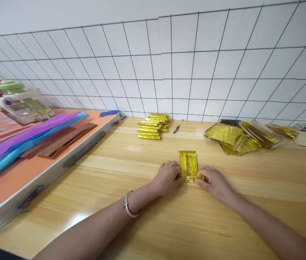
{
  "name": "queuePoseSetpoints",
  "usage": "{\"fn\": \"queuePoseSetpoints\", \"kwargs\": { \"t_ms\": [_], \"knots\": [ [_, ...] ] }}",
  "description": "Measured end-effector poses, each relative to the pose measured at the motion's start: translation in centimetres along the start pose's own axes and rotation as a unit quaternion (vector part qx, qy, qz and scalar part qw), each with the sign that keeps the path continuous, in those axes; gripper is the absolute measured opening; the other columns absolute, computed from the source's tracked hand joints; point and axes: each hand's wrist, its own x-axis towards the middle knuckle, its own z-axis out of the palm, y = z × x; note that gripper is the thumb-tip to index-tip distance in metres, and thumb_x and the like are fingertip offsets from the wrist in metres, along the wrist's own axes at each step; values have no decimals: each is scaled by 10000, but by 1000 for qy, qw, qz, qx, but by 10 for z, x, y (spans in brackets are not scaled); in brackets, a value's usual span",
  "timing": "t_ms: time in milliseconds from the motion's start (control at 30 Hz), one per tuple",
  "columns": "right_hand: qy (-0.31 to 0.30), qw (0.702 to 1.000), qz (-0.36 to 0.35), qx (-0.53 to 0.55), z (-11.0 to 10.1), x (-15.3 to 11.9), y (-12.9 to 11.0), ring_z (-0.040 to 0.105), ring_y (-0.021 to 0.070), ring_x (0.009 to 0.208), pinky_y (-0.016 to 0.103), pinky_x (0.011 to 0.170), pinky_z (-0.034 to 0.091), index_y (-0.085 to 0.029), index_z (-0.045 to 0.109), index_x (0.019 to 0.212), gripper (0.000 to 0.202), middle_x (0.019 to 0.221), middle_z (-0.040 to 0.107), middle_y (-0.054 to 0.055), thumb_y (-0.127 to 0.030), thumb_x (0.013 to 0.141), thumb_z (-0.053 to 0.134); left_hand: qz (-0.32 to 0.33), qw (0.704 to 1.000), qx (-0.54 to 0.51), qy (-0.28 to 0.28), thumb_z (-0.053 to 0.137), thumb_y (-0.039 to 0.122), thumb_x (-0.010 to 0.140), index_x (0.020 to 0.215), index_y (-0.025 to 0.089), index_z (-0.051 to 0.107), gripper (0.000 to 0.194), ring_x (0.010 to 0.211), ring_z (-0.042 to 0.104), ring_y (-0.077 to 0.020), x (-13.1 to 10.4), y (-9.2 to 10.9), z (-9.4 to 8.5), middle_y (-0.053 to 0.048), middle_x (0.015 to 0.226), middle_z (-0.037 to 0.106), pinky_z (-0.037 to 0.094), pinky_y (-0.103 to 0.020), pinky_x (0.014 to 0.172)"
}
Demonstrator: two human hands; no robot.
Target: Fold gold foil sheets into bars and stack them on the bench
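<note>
A small sheet of gold foil paper (192, 162) lies on the wooden table between my hands. Its two sides are folded in to a seam down the middle, and its near edge is turned up in a narrow fold. My left hand (169, 177), with a silver bangle at the wrist, pinches the near left corner. At the near right corner my right hand (214, 182) is closed on the same sheet, thumb below and fingers curled. The fingertips of the left hand are partly hidden.
Folded gold strips (149, 130) are piled behind, beside a pen (178, 126). Loose gold foil sheets (227, 135) are stacked at the right. An orange-topped board (69, 151) on the left bears coloured crepe paper (42, 130) and a green-lidded bottle (12, 86). A tiled wall (182, 65) stands behind.
</note>
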Motion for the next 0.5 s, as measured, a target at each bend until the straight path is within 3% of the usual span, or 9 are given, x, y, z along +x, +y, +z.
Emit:
{"fn": "queuePoseSetpoints", "kwargs": {
  "t_ms": [267, 500],
  "knots": [
    [-2, 996, 11, 84, 1, 0, 7, 467, 131, 597, 250, 549, 341, -195, 536, 660, 190, 624, 515, -22, -323, 801, 534, 6, 1000, -14, -3, 566, 290, 751, 676, 179, 555, 134, 814, 493, -174, 2, -5, 0, -19, 814, 546, 361, -293, 743],
    [-6, 994, -7, 110, -3, -4, 8, 500, 146, 654, 264, 595, 376, -188, 591, 702, 162, 667, 542, -7, -324, 789, 578, 29, 994, -104, 0, 651, 280, 714, 765, 199, 613, 103, 856, 522, -164, -3, -11, 0, -8, 849, 590, 367, -280, 791]
  ]
}}
